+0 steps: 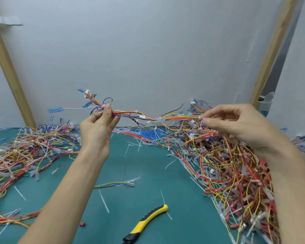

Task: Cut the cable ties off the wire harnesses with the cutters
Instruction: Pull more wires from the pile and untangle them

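A wire harness point(144, 115) of orange, yellow, red and blue wires stretches level in the air between my hands, above the green mat. My left hand point(99, 129) pinches its left end, where blue terminals fan out. My right hand point(236, 124) pinches its right end between thumb and forefinger. Several white cable ties point(136, 111) still wrap the bundle. The cutters point(145, 222), with yellow and black handles, lie on the mat near the front edge, touched by neither hand.
A large heap of harnesses point(236, 173) covers the right of the green mat point(130, 164), and another pile point(25, 152) lies on the left. Loose cut ties point(104, 201) are scattered over the middle. A grey wall with wooden posts point(11, 71) stands behind.
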Tool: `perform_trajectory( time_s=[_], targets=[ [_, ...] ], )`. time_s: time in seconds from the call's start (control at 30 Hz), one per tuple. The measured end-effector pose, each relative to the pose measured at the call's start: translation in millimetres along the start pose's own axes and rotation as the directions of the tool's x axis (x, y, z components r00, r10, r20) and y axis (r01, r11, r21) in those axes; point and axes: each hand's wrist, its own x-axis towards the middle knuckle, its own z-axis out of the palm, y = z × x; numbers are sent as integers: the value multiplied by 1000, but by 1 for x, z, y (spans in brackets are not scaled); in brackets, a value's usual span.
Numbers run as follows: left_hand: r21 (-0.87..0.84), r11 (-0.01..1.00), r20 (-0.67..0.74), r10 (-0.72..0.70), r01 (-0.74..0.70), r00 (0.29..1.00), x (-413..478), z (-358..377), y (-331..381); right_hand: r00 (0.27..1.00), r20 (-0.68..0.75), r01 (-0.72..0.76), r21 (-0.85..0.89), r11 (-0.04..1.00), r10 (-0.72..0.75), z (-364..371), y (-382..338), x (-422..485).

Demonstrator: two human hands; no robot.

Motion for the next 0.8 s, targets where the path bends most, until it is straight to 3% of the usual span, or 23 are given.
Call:
perform_trajectory(
  time_s=[0.2,0.27,0.4,0.47,0.5,0.53,0.6,0.63,0.67,0.73,0.8],
  targets=[
    [76,973,54,-223,218,973,31,85,-15,999,-3,46,-297,954,-50,-25,-25,-20],
    [131,966,99,-237,223,966,38,118,-25,997,-28,54,-405,913,-71,-35,-31,-30],
    [347,938,144,-44,-9,989,41,172,-60,997,-65,1,-513,858,-41,-46,-36,-42],
    [464,875,166,64,-135,984,39,185,-85,995,-74,-104,-615,782,74,-46,-28,-37],
    [555,804,225,100,-212,969,38,189,-102,990,-57,-132,-687,714,129,-43,-23,-32],
    [682,664,351,70,-307,934,33,192,-121,983,-39,-148,-749,646,180,-38,-17,-24],
    [821,254,566,-242,-512,788,14,193,-163,956,53,-138,-790,597,290,-21,4,-4],
    [801,69,569,-396,-595,721,5,191,-182,930,116,-131,-781,611,348,-12,15,6],
    [761,-46,554,-474,-647,685,-1,188,-196,904,165,-127,-778,616,395,-1,24,13],
    [723,-141,556,-462,-676,691,-1,177,-206,860,215,-127,-788,603,462,12,34,21],
    [696,-156,602,-406,-701,688,4,164,-199,831,231,-141,-793,592,507,15,42,27]
  ],
)
